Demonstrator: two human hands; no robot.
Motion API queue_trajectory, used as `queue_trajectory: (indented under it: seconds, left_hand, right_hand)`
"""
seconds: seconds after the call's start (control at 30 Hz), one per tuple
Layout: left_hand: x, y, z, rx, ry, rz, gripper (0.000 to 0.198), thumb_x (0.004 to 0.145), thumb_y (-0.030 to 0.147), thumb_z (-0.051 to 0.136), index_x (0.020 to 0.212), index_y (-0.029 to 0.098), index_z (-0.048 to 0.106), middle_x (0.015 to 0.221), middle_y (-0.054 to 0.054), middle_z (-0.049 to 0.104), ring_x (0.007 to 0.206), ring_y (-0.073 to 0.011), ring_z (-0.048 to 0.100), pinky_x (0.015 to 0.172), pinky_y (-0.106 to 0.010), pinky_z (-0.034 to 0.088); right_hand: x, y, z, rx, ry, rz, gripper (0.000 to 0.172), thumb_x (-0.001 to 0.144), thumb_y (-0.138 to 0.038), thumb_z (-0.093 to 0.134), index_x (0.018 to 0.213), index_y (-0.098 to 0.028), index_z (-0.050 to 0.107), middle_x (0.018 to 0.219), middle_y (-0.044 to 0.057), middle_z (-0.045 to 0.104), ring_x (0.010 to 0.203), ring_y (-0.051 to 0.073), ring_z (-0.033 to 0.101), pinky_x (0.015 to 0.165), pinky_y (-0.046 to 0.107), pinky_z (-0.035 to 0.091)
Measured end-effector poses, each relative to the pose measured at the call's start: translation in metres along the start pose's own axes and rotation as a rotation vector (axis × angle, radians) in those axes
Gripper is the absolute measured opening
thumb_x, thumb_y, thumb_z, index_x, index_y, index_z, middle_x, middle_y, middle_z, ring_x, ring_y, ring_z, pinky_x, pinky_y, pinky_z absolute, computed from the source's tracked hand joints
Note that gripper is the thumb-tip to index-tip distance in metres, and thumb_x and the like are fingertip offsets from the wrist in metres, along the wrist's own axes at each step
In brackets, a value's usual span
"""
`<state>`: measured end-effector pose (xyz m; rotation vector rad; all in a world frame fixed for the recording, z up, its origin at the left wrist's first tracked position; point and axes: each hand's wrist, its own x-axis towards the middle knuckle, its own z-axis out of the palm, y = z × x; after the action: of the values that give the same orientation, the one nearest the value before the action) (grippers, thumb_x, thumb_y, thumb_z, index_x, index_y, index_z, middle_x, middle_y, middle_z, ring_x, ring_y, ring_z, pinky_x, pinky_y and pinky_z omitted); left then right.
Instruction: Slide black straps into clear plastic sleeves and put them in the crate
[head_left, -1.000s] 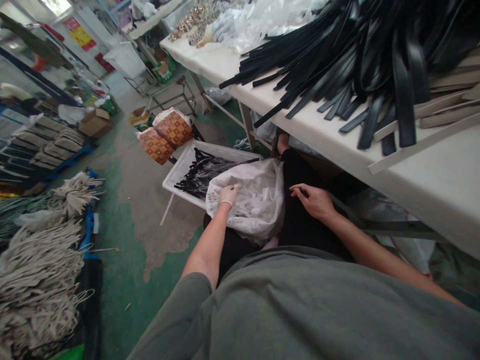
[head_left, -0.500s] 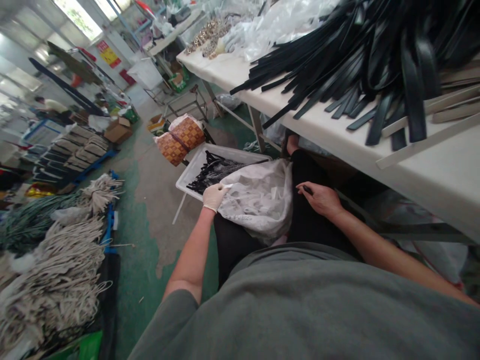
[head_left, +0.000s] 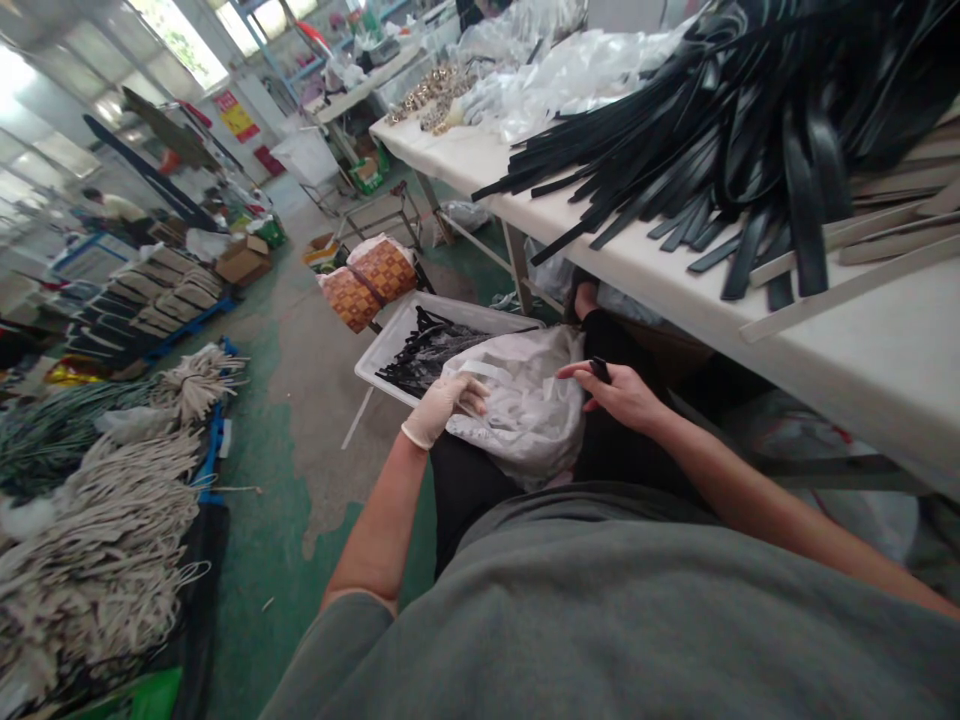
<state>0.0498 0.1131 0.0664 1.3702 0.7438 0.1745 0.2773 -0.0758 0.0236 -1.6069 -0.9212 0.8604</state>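
My left hand (head_left: 450,405), in a pale thin glove, hangs over the left edge of a white sack (head_left: 525,455) between my legs. Its fingers curve down and are apart, with nothing visible between them. White scraps (head_left: 551,395) fill the sack's mouth, and one white strip (head_left: 489,373) lies just beyond my left fingertips. To the right of the sack, my bare right hand (head_left: 626,395) holds a small black object (head_left: 601,369) of a kind I cannot make out. My right index finger points toward the scraps.
Behind the sack stands a white plastic tray (head_left: 369,365) with black strips (head_left: 427,345). Black straps (head_left: 622,165) overhang the table (head_left: 652,245) at right. A checkered cushion (head_left: 371,283) sits beyond the tray. Bundled beige cords (head_left: 112,540) lie at left; a person (head_left: 116,210) is far off.
My left hand has let go of a white strip it was pinching, and its fingers have opened. My right hand has moved left toward the sack, its index finger now stretched out.
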Motion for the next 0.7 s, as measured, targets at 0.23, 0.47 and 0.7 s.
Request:
queue_trajectory:
  seconds: [0.23, 0.47, 0.7]
  left_hand:
    - [-0.01, 0.041, 0.014, 0.334, -0.207, 0.054, 0.046, 0.084, 0.054, 0.059, 0.072, 0.013, 0.073, 0.06, -0.009, 0.068, 0.057, -0.0172, 0.063, 0.064, -0.028, 0.05]
    - [0.034, 0.035, -0.029, 0.9, 0.279, 0.292, 0.031, 0.079, 0.036, 0.068, 0.101, 0.016, 0.073, 0.105, -0.01, 0.072, 0.102, -0.0256, 0.065, 0.092, -0.033, 0.047]
    - [0.002, -0.019, 0.018, 0.562, 0.176, 0.144, 0.038, 0.086, 0.05, 0.058, 0.084, 0.016, 0.075, 0.087, -0.007, 0.074, 0.09, -0.0233, 0.066, 0.084, -0.032, 0.048]
  right_hand:
    - [0.015, -0.056, 0.042, -0.014, -0.41, -0.071, 0.032, 0.072, -0.038, 0.075, 0.096, -0.017, 0.076, 0.09, 0.005, 0.074, 0.067, 0.015, 0.062, 0.047, 0.021, 0.051]
    - [0.01, -0.056, 0.048, 0.201, -0.515, 0.163, 0.024, 0.077, -0.038, 0.072, 0.083, -0.015, 0.075, 0.085, 0.007, 0.076, 0.061, 0.011, 0.058, 0.048, 0.018, 0.05]
    - [0.02, -0.048, 0.039, 0.584, -0.263, 0.416, 0.022, 0.092, -0.031, 0.057, 0.096, -0.016, 0.072, 0.105, 0.012, 0.075, 0.038, 0.002, 0.018, 0.045, 0.019, 0.049]
